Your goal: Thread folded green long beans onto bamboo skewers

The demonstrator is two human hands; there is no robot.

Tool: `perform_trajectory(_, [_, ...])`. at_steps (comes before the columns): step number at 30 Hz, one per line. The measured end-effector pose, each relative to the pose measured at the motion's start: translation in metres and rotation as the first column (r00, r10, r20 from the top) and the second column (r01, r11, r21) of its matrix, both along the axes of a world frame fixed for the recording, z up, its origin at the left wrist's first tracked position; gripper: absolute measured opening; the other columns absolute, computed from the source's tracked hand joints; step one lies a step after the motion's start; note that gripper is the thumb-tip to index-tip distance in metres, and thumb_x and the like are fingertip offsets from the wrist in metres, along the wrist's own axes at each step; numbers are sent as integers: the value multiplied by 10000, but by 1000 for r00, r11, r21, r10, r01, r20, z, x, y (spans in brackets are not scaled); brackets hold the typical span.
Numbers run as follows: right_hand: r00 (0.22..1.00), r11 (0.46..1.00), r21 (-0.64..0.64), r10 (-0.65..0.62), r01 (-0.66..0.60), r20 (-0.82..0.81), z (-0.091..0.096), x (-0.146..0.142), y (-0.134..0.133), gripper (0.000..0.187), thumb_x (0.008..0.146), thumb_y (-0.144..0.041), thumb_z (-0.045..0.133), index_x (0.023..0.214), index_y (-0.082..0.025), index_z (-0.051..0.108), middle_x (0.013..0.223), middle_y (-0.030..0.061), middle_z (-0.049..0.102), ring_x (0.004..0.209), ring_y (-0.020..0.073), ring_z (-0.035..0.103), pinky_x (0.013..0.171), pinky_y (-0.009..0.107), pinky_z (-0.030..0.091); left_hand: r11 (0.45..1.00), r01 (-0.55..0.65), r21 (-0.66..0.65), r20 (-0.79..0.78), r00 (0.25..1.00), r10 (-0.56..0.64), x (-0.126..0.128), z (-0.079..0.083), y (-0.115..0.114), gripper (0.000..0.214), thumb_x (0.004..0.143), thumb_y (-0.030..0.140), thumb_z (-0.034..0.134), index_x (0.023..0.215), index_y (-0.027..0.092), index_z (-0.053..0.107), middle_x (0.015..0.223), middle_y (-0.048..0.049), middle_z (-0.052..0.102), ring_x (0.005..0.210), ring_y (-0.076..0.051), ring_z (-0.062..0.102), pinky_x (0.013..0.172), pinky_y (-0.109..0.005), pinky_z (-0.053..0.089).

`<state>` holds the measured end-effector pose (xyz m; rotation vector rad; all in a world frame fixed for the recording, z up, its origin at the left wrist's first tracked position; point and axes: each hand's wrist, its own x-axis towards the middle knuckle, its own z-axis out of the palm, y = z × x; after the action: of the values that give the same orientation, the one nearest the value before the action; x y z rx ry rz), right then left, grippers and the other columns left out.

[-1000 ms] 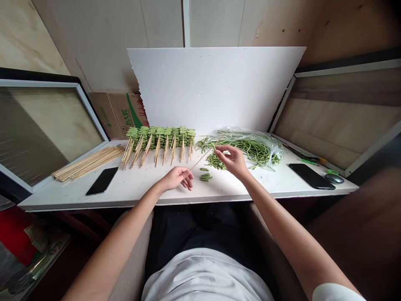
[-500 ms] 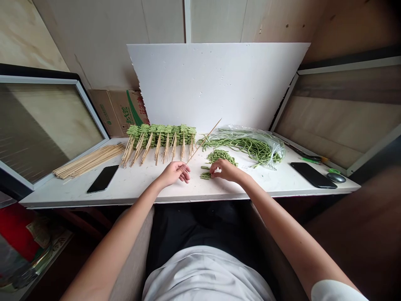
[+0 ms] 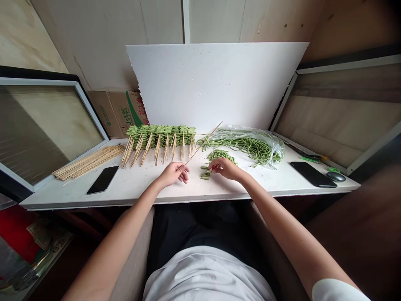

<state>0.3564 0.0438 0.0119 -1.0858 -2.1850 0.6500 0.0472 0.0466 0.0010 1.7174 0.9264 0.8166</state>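
My left hand [image 3: 174,172] rests on the white table [image 3: 140,186] and pinches a thin bamboo skewer [image 3: 203,143] that slants up to the right. Close beside it, my right hand [image 3: 224,167] is curled over a few short cut bean pieces [image 3: 205,174], its fingertips pinched on one of them. A small pile of cut beans [image 3: 221,155] lies just behind that hand. Long green beans [image 3: 250,146] spill from a clear plastic bag [image 3: 272,146] at the right.
A row of finished bean skewers [image 3: 161,140] lies at the back. Bare skewers [image 3: 89,161] are heaped at the left beside a black phone [image 3: 103,179]. Another phone [image 3: 313,174] and a mouse [image 3: 336,176] lie right. A white foam board [image 3: 216,83] stands behind.
My right hand came down from the bean pile to the loose cut pieces near the table's front. The skewer in my left hand tilted up higher.
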Motion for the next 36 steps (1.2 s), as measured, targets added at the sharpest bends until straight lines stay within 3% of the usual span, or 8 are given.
perform_trajectory(4, [982, 998, -10, -66, 66, -179, 1, 6, 5, 153, 883, -318, 736, 976, -222, 810, 972, 98, 783, 864, 243, 712, 783, 378, 567, 1000, -19, 4, 18, 1000, 19, -1, -2, 3, 592, 939, 718, 613, 932, 129, 672, 749, -101, 742, 644, -193, 737, 614, -293, 562])
perform_trajectory(8, [916, 988, -91, -147, 122, -373, 7, 15, 8, 339, 831, -536, 814, 930, -213, 793, 939, 83, 770, 802, 217, 678, 731, 354, 554, 995, -71, 64, 36, 997, 69, -3, -5, 8, 582, 945, 700, 610, 911, 123, 680, 808, -122, 749, 686, -201, 742, 628, -303, 567])
perform_trajectory(14, [671, 969, -244, -204, 35, -713, 20, 29, 8, 375, 708, -495, 936, 943, -238, 794, 999, 59, 786, 1007, 244, 731, 892, 351, 589, 972, -146, 183, -6, 989, 150, -9, -7, 13, 547, 967, 645, 589, 1027, 118, 722, 819, -95, 745, 593, -169, 690, 603, -307, 548])
perform_trajectory(21, [417, 957, -292, -263, -6, -870, 25, 39, 13, 326, 733, -434, 933, 970, -247, 810, 961, 33, 779, 963, 188, 732, 854, 263, 611, 980, -117, 164, -10, 993, 121, -9, -10, 10, 527, 1001, 610, 547, 1128, 128, 717, 798, -78, 741, 574, -166, 673, 600, -306, 543])
perform_trajectory(27, [351, 955, -297, -274, -14, -896, 30, 41, 10, 277, 792, -411, 904, 979, -247, 783, 1059, 55, 802, 1084, 217, 754, 882, 267, 638, 968, -115, 221, -94, 986, 138, -5, -6, 4, 480, 1031, 557, 488, 1093, 148, 731, 699, -21, 666, 493, -136, 562, 554, -280, 482])
perform_trajectory(31, [292, 956, -292, -268, -38, -918, 34, 39, 8, 268, 796, -372, 903, 984, -241, 764, 1072, 55, 816, 1123, 218, 760, 890, 262, 649, 940, -104, 326, -130, 980, 153, -4, -6, 4, 449, 1028, 514, 486, 1029, 153, 754, 628, 1, 584, 566, -155, 546, 603, -273, 466])
perform_trajectory(36, [310, 957, -287, -261, -40, -914, 36, 38, 8, 280, 785, -379, 906, 984, -241, 764, 1055, 50, 822, 1137, 230, 761, 919, 276, 655, 935, -112, 337, -123, 979, 162, -3, -6, 2, 458, 1010, 510, 492, 995, 147, 770, 598, 24, 458, 537, -143, 444, 576, -262, 415])
